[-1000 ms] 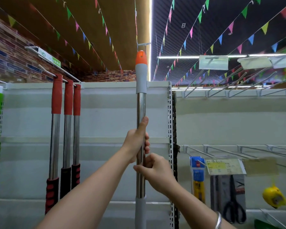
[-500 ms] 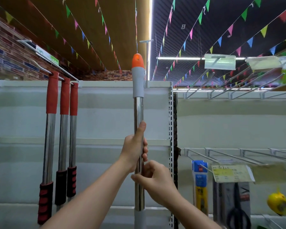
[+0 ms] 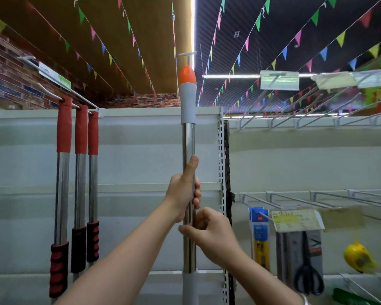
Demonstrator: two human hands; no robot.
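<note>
Two hands are wrapped round one steel pole [image 3: 189, 139], held upright just left of the shelf upright [image 3: 223, 161]. On the left hand [image 3: 183, 190] the grip is closed on the shaft, thumb laid up along it. On the right hand [image 3: 209, 232] the grip is curled round the shaft, lower down. The orange tip is seen just under a hook [image 3: 187, 55]. Three red-handled poles [image 3: 80, 172] are hung well left of the shelf upright, scissors [image 3: 308, 278] to its right.
</note>
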